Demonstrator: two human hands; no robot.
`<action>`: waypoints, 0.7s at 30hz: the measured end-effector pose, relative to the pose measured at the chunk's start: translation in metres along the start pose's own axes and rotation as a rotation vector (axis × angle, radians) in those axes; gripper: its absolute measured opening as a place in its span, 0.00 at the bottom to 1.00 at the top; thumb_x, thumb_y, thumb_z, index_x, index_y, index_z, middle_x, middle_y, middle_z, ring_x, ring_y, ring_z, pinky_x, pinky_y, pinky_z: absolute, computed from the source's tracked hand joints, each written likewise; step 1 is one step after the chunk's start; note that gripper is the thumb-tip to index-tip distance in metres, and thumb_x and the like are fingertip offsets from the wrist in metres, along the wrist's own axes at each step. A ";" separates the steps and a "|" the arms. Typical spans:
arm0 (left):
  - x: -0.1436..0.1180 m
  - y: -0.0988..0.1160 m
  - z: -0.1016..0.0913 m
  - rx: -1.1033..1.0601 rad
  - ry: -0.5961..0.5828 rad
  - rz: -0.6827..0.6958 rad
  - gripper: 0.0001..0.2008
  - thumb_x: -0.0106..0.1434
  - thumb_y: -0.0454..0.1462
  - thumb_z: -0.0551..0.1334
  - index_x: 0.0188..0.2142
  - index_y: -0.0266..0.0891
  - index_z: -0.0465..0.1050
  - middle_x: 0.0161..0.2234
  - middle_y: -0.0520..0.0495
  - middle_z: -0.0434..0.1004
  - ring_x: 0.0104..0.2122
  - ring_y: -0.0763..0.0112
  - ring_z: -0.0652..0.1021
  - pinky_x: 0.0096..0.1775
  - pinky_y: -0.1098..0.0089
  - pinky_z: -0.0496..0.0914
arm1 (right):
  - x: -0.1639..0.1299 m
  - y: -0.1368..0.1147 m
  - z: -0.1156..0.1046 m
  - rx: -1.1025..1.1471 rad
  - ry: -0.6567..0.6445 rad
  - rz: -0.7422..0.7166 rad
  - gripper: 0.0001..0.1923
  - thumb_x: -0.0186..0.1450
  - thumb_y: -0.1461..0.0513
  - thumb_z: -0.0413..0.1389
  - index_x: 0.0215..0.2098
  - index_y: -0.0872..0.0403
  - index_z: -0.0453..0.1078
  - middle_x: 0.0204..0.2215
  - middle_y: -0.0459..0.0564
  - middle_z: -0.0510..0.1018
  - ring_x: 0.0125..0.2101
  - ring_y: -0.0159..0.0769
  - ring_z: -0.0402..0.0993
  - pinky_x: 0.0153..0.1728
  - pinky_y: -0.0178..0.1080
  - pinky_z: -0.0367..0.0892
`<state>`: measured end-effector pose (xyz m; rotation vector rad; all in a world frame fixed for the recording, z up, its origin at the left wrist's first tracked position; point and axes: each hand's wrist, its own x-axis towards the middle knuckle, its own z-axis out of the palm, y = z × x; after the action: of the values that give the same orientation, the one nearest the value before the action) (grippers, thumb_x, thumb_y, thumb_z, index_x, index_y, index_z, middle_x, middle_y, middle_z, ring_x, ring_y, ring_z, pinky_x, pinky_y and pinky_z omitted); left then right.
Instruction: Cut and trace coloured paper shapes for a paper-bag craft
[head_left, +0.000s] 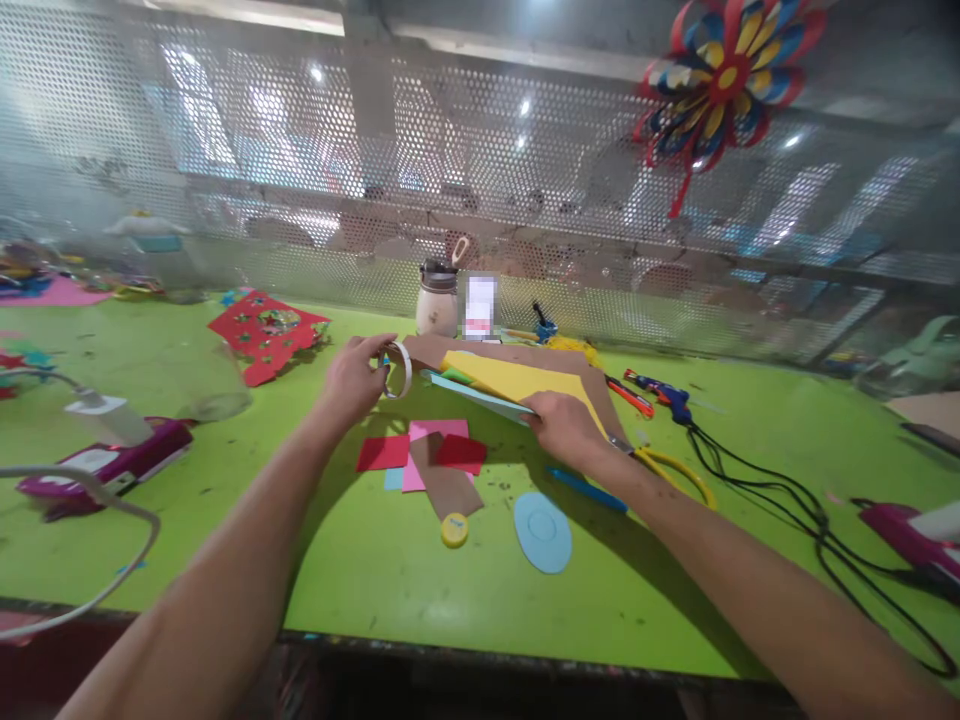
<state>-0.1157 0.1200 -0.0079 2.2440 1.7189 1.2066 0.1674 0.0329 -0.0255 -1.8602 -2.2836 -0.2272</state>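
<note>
Left hand [352,378] is up over the green counter [360,570], fingers curled around a white tape roll [398,369], holding it on edge just left of the paper stack. Right hand [564,425] is down on the near corner of that stack, fingers closed over the yellow sheet [517,382] on top, with brown card [525,356] and pale blue layers beneath it.

Between the two forearms it's crowded: red paper pieces [384,452], a pink square [439,432] and a brown strip [448,488] overlapping, then a small yellow cap [454,529] and a light blue oval [543,532] nearer the front edge. A blue pen [589,490] lies right under the right wrist, and yellow-handled scissors [671,468] sit just beyond it. Further right, an orange cutter [630,396], a blue glue gun [666,392], and its black cord [787,500] looping across toward a magenta tool [911,540] at the right edge.

Left side: a red cutout sheet [264,332] at the back, a magenta device [112,465] with a grey cable [112,500] curving to the front edge. Behind the stack stands a white jar [437,303] against the perforated metal screen [225,180], a paper pinwheel [724,75] hanging high on it.

Open green shows along the front, below the oval, and at far left centre.
</note>
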 end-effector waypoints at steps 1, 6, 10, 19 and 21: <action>0.001 -0.001 0.000 0.013 -0.003 -0.019 0.23 0.53 0.33 0.57 0.50 0.40 0.73 0.42 0.43 0.77 0.41 0.58 0.77 0.47 0.60 0.69 | -0.001 0.000 0.000 0.003 0.000 -0.002 0.11 0.65 0.64 0.52 0.41 0.52 0.74 0.40 0.52 0.81 0.42 0.42 0.74 0.37 0.36 0.63; 0.005 -0.010 0.001 0.004 -0.022 -0.129 0.20 0.55 0.34 0.58 0.48 0.41 0.74 0.37 0.46 0.81 0.40 0.58 0.78 0.44 0.63 0.69 | -0.003 -0.001 0.002 0.014 0.013 -0.014 0.10 0.65 0.64 0.52 0.41 0.51 0.74 0.40 0.51 0.81 0.42 0.42 0.74 0.37 0.37 0.63; 0.007 -0.018 0.008 -0.086 -0.112 -0.224 0.15 0.58 0.35 0.61 0.45 0.39 0.74 0.36 0.46 0.80 0.38 0.59 0.78 0.42 0.61 0.71 | -0.003 -0.001 0.005 0.014 0.022 -0.027 0.10 0.65 0.64 0.51 0.41 0.51 0.74 0.40 0.52 0.80 0.43 0.42 0.73 0.38 0.37 0.63; 0.016 -0.042 -0.019 -0.190 -0.058 -0.519 0.17 0.64 0.41 0.59 0.51 0.36 0.67 0.49 0.43 0.70 0.44 0.60 0.74 0.43 0.56 0.72 | -0.010 -0.007 0.009 -0.008 0.008 -0.084 0.12 0.64 0.68 0.50 0.41 0.53 0.73 0.38 0.53 0.79 0.41 0.42 0.71 0.37 0.38 0.62; 0.017 -0.047 -0.022 -0.152 -0.090 -0.570 0.17 0.64 0.41 0.59 0.51 0.36 0.67 0.49 0.43 0.70 0.44 0.61 0.74 0.43 0.56 0.72 | -0.012 -0.009 0.010 -0.014 0.007 -0.098 0.11 0.64 0.68 0.50 0.40 0.53 0.72 0.37 0.53 0.79 0.41 0.42 0.70 0.36 0.38 0.62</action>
<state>-0.1655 0.1431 -0.0067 1.5338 1.9573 1.0361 0.1602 0.0215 -0.0385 -1.7525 -2.3772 -0.2640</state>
